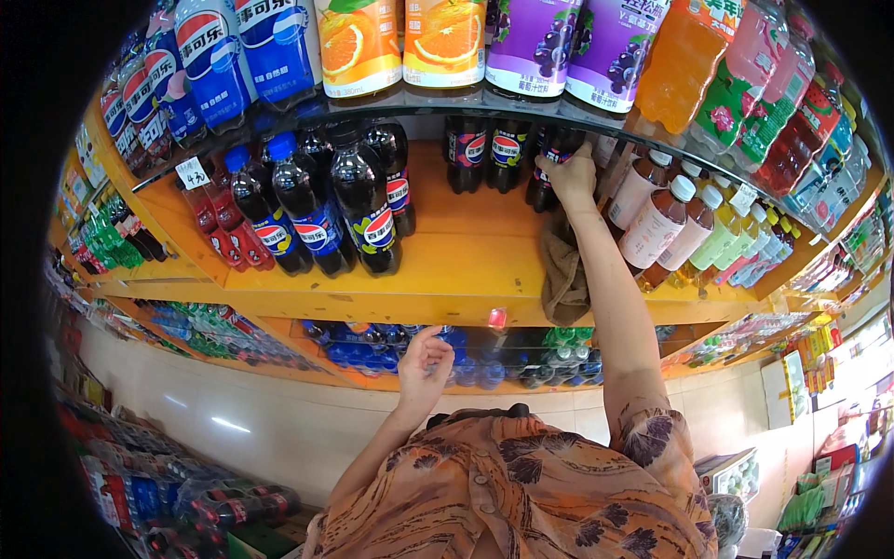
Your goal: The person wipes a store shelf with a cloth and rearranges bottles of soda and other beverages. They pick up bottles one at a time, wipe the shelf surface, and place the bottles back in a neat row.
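My right hand [571,175] reaches under the glass shelf and grips a dark Pepsi bottle [542,189], which stands upright toward the back of the yellow shelf. Two similar cola bottles [504,157] stand just left of it. Below my right wrist, a brown cloth [564,276] drapes over the shelf's front edge. My left hand [427,360] hangs in front of the lower shelf, fingers partly curled and apart, holding nothing. Left of the bare yellow board [475,244] stands a group of cola bottles [377,223], some with blue caps.
A glass shelf [447,110] above carries orange [363,49] and grape drinks [531,49]. White-capped tea-coloured bottles [656,223] stand close to my right forearm. Wrapped bottle packs [230,499] lie on the floor behind me at left. A price tag [192,173] hangs at the glass edge.
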Motion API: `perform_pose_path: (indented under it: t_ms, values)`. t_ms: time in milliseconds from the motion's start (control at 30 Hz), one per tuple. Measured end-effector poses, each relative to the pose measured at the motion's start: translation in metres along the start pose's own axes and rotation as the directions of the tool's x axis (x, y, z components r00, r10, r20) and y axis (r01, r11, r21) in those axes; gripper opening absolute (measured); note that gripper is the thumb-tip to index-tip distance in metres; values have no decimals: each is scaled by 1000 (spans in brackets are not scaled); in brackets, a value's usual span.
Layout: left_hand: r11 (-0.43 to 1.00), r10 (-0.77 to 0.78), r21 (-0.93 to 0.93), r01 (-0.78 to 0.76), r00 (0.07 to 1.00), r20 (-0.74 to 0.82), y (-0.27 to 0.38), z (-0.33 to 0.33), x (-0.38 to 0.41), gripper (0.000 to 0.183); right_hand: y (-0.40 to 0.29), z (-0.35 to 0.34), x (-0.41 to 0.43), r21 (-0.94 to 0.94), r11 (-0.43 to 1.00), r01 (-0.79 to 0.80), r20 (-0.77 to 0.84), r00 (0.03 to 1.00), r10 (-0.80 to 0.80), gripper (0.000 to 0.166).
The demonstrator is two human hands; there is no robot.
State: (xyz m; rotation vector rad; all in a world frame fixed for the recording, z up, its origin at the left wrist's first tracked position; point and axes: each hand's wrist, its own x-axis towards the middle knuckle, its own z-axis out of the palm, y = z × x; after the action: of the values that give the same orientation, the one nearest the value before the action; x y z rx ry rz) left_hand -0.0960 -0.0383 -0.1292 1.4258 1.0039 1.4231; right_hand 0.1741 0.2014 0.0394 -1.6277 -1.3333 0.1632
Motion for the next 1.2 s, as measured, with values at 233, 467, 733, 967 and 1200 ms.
perform_pose_path:
  t_ms: [233,467,733,967,1200]
  values:
    - [999,-19,40,19,1000,11,3,-4,-4,46,23,21,34,120,989,92,-37,995,-88,68]
    - [1000,-14,12,14,1000,16,-2,-4,-4,46,39,28,49,396,914,88,48,992,-116,64]
    - [999,-9,42,10,1000,-26,8,-7,-2,47,45,34,47,522,824,221,-39,971,-237,70]
    - [998,27,50,-22,995,-93,20,-13,9,48,42,25,28,317,907,278,-38,959,-281,78]
    - [994,48,95,-44,998,-45,21,-3,17,49,43,10,17,323,915,240,-1,967,-253,70]
